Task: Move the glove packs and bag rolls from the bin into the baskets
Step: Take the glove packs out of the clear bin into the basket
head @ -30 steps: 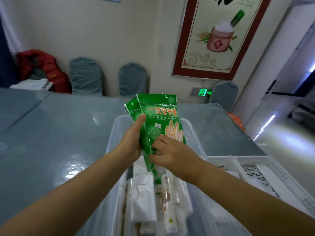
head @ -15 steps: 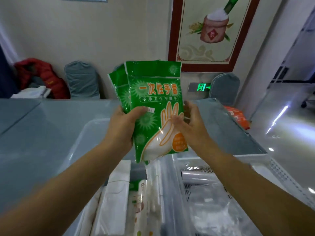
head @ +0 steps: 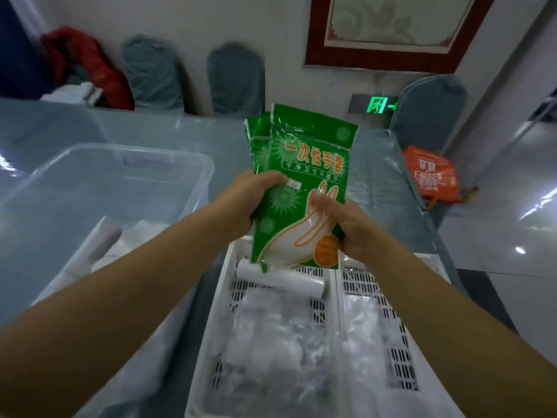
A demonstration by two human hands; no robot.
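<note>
Holding: left hand and right hand each grip green plastic glove packs, fingers curled round them.
Below: white slotted plastic basket.

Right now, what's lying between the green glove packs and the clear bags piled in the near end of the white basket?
In the head view, a white bag roll lies across the basket, just below the glove packs.

A long table under a glossy blue-grey cover fills a pale-walled room, with covered chairs lined along the far wall, a red jacket draped over one, a red-framed picture above, a lit green exit sign and a shiny grey floor.
</note>
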